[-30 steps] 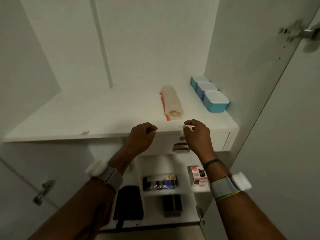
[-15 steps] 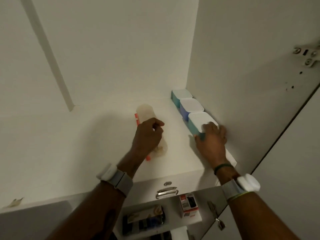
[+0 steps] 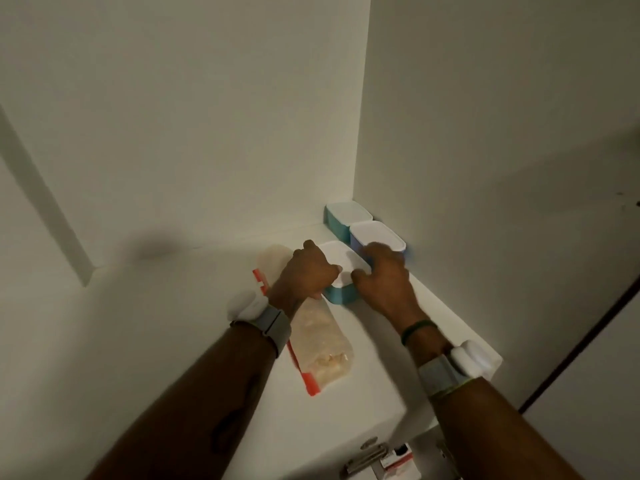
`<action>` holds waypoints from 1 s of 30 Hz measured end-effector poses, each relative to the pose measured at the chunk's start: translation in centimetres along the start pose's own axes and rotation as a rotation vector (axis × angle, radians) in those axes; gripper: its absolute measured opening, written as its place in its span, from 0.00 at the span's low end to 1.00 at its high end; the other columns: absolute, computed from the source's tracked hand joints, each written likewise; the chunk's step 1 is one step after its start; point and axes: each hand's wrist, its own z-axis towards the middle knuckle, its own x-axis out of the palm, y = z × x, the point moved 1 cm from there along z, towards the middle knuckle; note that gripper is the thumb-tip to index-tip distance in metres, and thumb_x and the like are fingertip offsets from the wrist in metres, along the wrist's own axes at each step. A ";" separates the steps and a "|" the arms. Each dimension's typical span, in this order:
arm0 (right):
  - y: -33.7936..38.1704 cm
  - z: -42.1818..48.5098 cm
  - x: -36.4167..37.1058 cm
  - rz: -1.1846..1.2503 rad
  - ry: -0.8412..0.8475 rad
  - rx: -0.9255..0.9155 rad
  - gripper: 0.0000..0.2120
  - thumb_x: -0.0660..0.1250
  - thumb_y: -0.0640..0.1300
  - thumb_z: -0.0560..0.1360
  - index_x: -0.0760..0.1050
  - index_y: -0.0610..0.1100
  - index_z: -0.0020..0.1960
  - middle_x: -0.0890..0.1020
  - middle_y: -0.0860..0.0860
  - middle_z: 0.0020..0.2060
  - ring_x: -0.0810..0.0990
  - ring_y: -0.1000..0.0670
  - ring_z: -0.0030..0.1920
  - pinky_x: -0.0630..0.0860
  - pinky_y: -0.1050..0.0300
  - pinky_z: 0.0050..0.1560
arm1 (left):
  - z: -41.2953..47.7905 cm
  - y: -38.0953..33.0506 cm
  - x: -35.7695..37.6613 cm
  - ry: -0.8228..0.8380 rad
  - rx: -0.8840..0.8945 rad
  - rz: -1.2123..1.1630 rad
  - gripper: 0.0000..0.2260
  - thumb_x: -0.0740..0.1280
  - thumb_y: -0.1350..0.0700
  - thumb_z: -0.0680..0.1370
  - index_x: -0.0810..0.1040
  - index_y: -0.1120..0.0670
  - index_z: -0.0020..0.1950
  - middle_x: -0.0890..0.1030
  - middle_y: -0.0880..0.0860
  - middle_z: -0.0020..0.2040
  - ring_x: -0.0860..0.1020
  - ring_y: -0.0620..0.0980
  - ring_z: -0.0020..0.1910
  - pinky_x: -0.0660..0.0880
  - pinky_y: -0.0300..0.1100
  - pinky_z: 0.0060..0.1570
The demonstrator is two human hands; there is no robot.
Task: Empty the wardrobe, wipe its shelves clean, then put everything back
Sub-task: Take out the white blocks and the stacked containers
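1. The nearest box (image 3: 341,295), teal with a white lid, sits on the shelf (image 3: 156,341). It is at the near end of a row of three along the right wall (image 3: 485,168).
2. It touches the middle box (image 3: 379,237); the far box (image 3: 346,213) fills the corner.
3. The left hand (image 3: 308,273) curls over the nearest box's left edge. The right hand (image 3: 382,285) clasps its right side, fingers blurred against the middle box.
4. Squeeze the walls evenly from both sides, not the lid, which might pop off.
5. Lift straight up and keep it level, since the contents cannot be seen.
6. Draw it toward the near edge without catching the zip bag (image 3: 320,329) lying under the left wrist.
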 end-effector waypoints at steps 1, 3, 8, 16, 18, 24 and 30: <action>-0.5 1.4 0.0 -0.047 -0.071 0.028 0.23 0.69 0.46 0.75 0.73 0.46 0.69 0.75 0.47 0.69 0.70 0.41 0.69 0.67 0.42 0.70 | 0.3 0.1 -0.2 0.015 -0.013 -0.009 0.29 0.73 0.44 0.76 0.65 0.55 0.68 0.77 0.57 0.62 0.83 0.57 0.50 0.84 0.48 0.43; -1.7 3.9 0.0 -0.223 -0.077 0.068 0.23 0.67 0.49 0.78 0.70 0.45 0.72 0.70 0.45 0.72 0.66 0.39 0.70 0.65 0.40 0.70 | 0.9 0.2 -0.3 0.013 -0.011 -0.022 0.27 0.73 0.45 0.76 0.65 0.55 0.67 0.77 0.55 0.60 0.84 0.55 0.45 0.84 0.46 0.45; -3.5 5.9 0.6 -0.386 -0.031 0.089 0.20 0.64 0.62 0.78 0.77 0.46 0.56 0.71 0.45 0.69 0.66 0.38 0.67 0.68 0.40 0.66 | 3.3 0.3 -0.6 0.042 0.033 -0.068 0.31 0.76 0.45 0.74 0.67 0.56 0.70 0.77 0.56 0.67 0.83 0.57 0.54 0.83 0.50 0.53; -3.3 4.4 -2.0 -0.346 0.015 0.142 0.30 0.72 0.63 0.72 0.74 0.41 0.62 0.79 0.44 0.57 0.78 0.41 0.56 0.75 0.51 0.55 | 4.2 0.1 -1.6 0.121 -0.034 -0.178 0.36 0.77 0.50 0.75 0.62 0.53 0.77 0.78 0.57 0.65 0.85 0.52 0.43 0.82 0.40 0.33; -2.0 4.1 -3.3 -0.298 -0.054 0.119 0.30 0.73 0.61 0.72 0.76 0.42 0.65 0.80 0.44 0.60 0.78 0.42 0.59 0.73 0.54 0.57 | 4.4 0.1 -1.6 0.130 -0.046 -0.185 0.37 0.77 0.50 0.75 0.61 0.52 0.77 0.78 0.57 0.65 0.85 0.52 0.44 0.82 0.40 0.34; 5.2 4.5 -4.2 -0.122 -0.210 -0.147 0.24 0.73 0.61 0.72 0.81 0.44 0.59 0.81 0.47 0.56 0.80 0.47 0.54 0.69 0.62 0.50 | 4.3 0.5 -1.4 0.157 -0.036 -0.383 0.25 0.64 0.45 0.82 0.63 0.51 0.76 0.80 0.60 0.56 0.85 0.59 0.42 0.84 0.55 0.44; 5.5 4.5 0.4 -0.300 0.051 -0.159 0.28 0.68 0.66 0.74 0.77 0.46 0.65 0.79 0.47 0.61 0.77 0.44 0.59 0.77 0.50 0.59 | 4.3 0.0 -1.5 -0.060 -0.087 -0.516 0.36 0.46 0.24 0.75 0.78 0.50 0.58 0.83 0.55 0.56 0.83 0.58 0.51 0.80 0.56 0.57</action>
